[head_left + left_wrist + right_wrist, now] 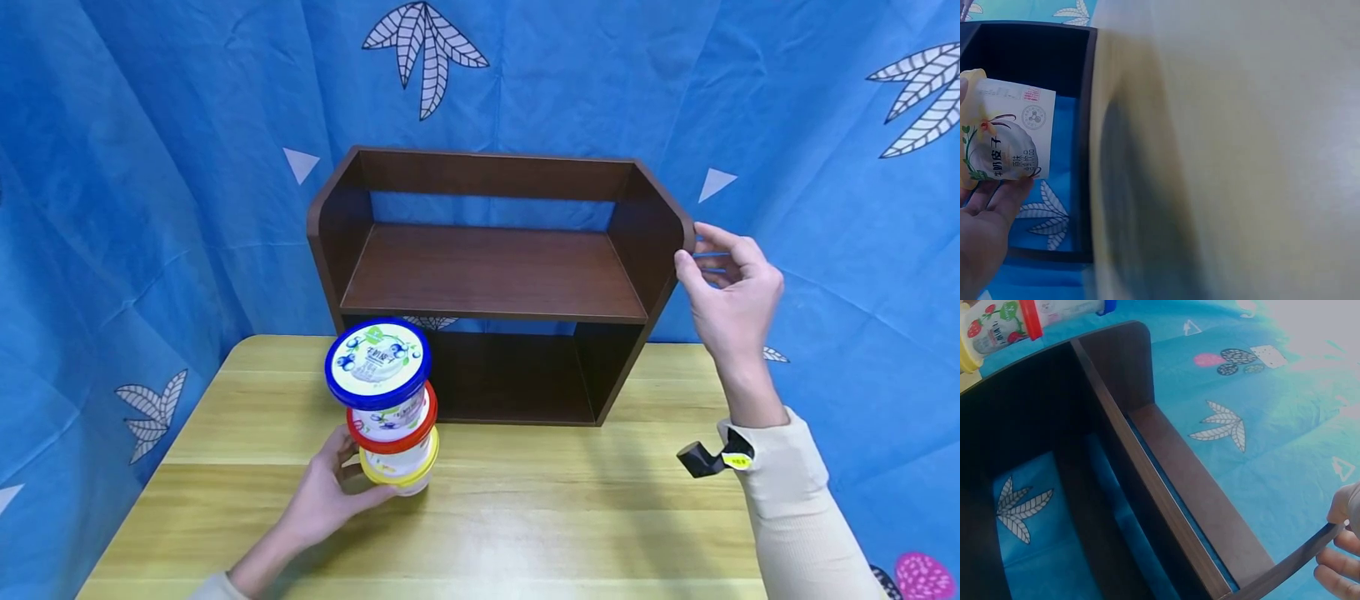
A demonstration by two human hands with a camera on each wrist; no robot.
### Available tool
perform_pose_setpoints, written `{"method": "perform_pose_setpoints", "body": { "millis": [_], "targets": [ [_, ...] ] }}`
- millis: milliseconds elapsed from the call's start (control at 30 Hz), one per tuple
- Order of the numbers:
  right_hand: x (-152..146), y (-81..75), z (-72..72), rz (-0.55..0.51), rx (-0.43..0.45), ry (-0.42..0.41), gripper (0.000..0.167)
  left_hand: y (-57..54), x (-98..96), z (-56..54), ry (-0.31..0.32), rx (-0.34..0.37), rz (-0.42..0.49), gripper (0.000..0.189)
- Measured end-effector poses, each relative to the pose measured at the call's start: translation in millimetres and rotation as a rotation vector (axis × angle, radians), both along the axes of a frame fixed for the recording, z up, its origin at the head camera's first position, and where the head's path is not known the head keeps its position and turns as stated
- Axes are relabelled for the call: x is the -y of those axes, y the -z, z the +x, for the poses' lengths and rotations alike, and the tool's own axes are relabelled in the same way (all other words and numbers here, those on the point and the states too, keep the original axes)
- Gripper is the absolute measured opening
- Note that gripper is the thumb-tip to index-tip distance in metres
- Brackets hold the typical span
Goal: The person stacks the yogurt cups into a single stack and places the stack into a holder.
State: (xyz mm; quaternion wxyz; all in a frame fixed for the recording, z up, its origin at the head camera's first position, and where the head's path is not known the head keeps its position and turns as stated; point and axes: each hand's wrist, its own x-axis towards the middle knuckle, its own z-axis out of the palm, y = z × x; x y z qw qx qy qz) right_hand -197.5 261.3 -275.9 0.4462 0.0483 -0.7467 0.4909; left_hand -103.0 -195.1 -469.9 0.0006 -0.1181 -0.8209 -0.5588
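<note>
Three tubs stand stacked in front of the left part of the dark brown two-tier shelf. The blue-lidded tub is on top, the red-lidded tub in the middle and the yellow-lidded tub at the bottom. My left hand grips the yellow-lidded tub, thumb at the near side and fingers behind; its printed side shows in the left wrist view. Whether its base touches the table cannot be told. At the upper right, my right hand pinches the front edge of the shelf's right side panel.
The shelf stands at the back of a light wooden table. A blue cloth with white leaf prints hangs behind and beside it. A small black device sits on my right wrist.
</note>
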Motion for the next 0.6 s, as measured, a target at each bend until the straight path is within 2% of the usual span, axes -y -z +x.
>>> {"method": "perform_pose_setpoints", "body": {
  "millis": [600],
  "targets": [
    [1,-1.0,1.5,-0.007,-0.001,-0.002,0.032,-50.3,0.2,-7.5,0.07,-0.043,-0.038,0.076]
  ]
}}
